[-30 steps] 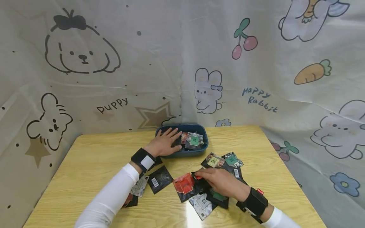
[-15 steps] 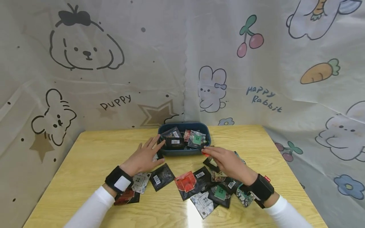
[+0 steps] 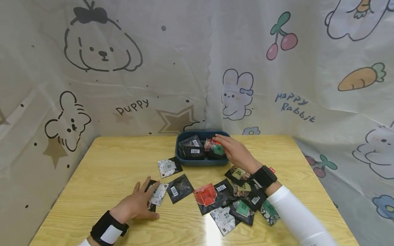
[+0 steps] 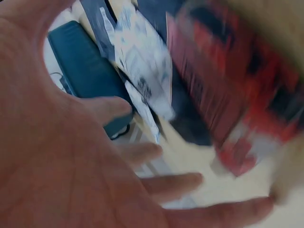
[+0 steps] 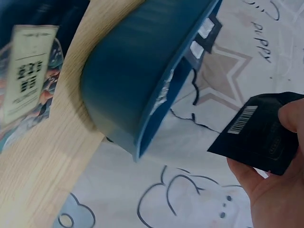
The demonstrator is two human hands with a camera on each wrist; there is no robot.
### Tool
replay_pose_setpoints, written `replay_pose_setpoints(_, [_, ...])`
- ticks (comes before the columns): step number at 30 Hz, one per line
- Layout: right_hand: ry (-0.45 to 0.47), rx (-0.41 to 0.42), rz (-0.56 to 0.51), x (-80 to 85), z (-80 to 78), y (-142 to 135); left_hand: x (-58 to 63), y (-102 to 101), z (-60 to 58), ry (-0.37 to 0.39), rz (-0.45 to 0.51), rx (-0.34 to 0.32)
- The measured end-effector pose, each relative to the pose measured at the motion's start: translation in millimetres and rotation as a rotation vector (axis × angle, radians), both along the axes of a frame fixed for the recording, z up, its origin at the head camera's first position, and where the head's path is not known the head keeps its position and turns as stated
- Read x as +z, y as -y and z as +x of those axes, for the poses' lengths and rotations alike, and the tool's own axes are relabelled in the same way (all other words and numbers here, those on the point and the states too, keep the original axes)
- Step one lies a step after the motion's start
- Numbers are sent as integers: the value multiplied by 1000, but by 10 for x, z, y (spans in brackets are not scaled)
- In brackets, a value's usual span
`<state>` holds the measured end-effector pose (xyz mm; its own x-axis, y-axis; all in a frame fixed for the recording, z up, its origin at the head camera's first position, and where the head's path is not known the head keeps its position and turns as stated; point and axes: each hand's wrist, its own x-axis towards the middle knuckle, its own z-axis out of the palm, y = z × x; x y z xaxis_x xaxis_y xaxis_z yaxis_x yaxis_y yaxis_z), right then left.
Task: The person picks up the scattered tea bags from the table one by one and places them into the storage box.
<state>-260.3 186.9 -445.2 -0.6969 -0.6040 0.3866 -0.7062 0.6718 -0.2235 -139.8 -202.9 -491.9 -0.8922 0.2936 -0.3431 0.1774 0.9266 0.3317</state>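
My right hand [image 3: 239, 154] is over the right end of the blue bin [image 3: 201, 163]. It pinches a black sachet [image 5: 260, 135] with a white barcode between thumb and fingers. In the right wrist view, the sachet is apart from the bin's wall. In the head view only a little red of it shows by the fingertips. My left hand [image 3: 135, 204], fingers spread, is at a white-and-black sachet [image 3: 158, 194] on the left of the table. A red sachet [image 4: 209, 80] shows blurred beyond that palm in the left wrist view; whether the fingers touch it I cannot tell.
Several black sachets [image 3: 194, 152] lie in the bin. A white sachet [image 3: 169, 166] and a black one [image 3: 180, 189] lie in front of it. A pile with a red-labelled sachet [image 3: 205, 197] spreads at the right on the wooden table [image 3: 123, 153]. A printed curtain [image 3: 184, 51] hangs behind.
My right hand has gone from the right-hand pile up to the bin, carrying a sachet. My left hand has come away from the bin, back and leftward to the left sachets.
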Motion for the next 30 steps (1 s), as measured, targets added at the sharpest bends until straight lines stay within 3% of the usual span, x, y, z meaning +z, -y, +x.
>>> replay_pose_setpoints(4, [86, -21, 72, -64, -93, 64, -43, -20, 55, -42, 29, -1])
replay_pose_setpoints(9, [153, -38, 102, -128, -42, 57, -34, -45, 83, -86, 53, -28])
replay_pose_setpoints(15, [196, -88, 89, -174, 170, -106, -36, -101, 71, -145, 52, -81])
replay_pose_setpoints(22, [243, -156, 111, -289, 541, -544, -112, -213, 35, -288, -11, -153])
replay_pose_setpoints(26, [304, -152, 158, -417, 742, -760, -158, -280, -4, -349, -43, -181])
replay_pose_setpoints(30, [323, -133, 189, -547, 828, -860, -196, -369, -51, -382, -50, -190])
